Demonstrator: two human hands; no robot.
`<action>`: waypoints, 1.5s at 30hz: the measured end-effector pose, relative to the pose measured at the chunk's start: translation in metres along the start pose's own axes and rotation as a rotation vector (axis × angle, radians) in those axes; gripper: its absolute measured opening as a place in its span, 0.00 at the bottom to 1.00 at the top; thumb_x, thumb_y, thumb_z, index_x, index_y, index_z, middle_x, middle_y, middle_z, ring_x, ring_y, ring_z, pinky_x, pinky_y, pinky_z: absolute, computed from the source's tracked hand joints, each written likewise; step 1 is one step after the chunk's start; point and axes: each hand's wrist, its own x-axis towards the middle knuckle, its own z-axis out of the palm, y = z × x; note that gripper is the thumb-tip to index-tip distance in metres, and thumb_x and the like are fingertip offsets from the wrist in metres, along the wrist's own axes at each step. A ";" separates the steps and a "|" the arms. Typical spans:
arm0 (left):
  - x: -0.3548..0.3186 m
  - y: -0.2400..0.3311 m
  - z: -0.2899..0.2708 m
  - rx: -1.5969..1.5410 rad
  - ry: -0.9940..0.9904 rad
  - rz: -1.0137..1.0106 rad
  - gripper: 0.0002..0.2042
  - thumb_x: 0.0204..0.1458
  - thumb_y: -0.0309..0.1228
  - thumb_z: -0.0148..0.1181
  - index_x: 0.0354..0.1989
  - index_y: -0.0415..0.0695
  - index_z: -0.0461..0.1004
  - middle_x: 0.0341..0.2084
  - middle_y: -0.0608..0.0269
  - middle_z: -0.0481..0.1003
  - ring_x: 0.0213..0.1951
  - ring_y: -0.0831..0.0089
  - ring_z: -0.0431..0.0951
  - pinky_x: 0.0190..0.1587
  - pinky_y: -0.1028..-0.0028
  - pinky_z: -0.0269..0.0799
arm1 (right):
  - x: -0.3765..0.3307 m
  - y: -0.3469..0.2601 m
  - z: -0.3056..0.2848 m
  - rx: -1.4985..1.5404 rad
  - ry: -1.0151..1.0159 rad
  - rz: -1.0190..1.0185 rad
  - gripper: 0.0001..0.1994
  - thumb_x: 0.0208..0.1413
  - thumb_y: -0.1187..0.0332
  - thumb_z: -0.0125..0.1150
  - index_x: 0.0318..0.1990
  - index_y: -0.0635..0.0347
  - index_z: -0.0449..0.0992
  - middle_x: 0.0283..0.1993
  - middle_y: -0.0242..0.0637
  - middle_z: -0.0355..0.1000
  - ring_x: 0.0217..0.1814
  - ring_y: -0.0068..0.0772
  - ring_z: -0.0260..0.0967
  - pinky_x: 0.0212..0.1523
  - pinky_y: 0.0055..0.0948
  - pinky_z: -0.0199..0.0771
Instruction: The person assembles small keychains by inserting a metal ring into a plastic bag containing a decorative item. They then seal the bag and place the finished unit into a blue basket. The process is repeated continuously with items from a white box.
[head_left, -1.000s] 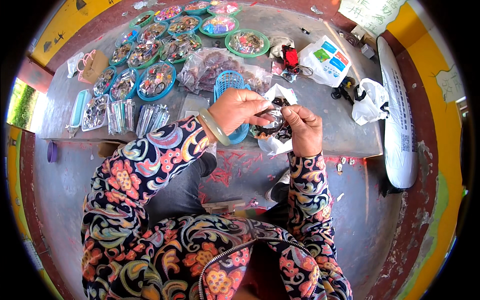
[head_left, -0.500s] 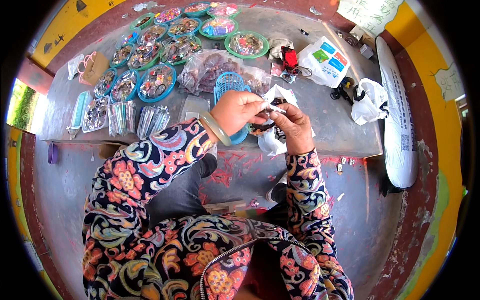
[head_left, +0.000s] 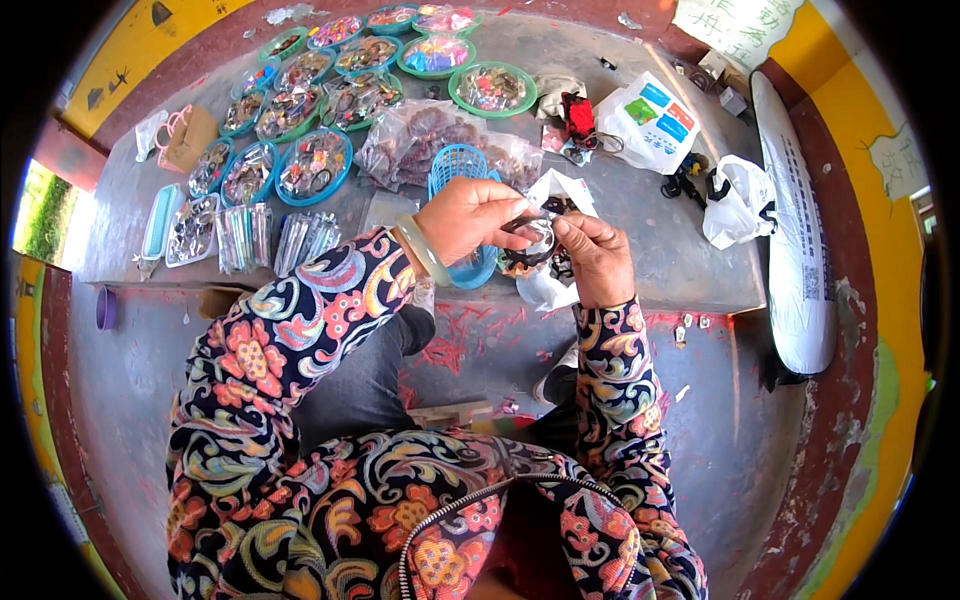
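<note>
- Dark loop (head_left: 532,261): raised over the white bag (head_left: 546,290).
- Left grip (head_left: 470,222) and right grip (head_left: 598,262): both pinching the loop's edge.
- Looks light, probably springy, perhaps slippery; best held at opposite sides, without hard twisting.

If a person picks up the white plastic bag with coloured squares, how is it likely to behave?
The white plastic bag would probably be floppy, because its thin film looks creased. It may also be a little slippery, since the surface appears smooth. Its weight is hard to judge, as any contents are hidden.
</note>
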 end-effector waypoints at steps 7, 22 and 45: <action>-0.001 0.004 0.007 0.078 0.053 -0.027 0.12 0.50 0.29 0.54 0.39 0.34 0.71 0.32 0.60 0.74 0.33 0.76 0.75 0.30 0.80 0.73 | -0.003 -0.009 0.011 -0.169 -0.031 -0.045 0.05 0.48 0.75 0.57 0.32 0.66 0.76 0.27 0.32 0.71 0.30 0.20 0.65 0.33 0.18 0.63; 0.000 0.002 -0.004 0.385 0.033 -0.042 0.13 0.51 0.35 0.53 0.36 0.37 0.74 0.28 0.61 0.75 0.26 0.81 0.73 0.16 0.83 0.65 | -0.004 -0.011 0.005 -0.204 0.018 0.109 0.05 0.46 0.73 0.61 0.30 0.65 0.77 0.24 0.30 0.71 0.28 0.17 0.64 0.26 0.16 0.61; 0.005 0.001 -0.018 -0.146 0.095 -0.047 0.13 0.51 0.33 0.52 0.41 0.38 0.70 0.33 0.62 0.74 0.36 0.76 0.75 0.38 0.77 0.70 | -0.014 -0.006 0.014 -0.892 -0.102 -0.766 0.13 0.36 0.82 0.51 0.33 0.62 0.74 0.41 0.42 0.70 0.37 0.36 0.69 0.37 0.27 0.67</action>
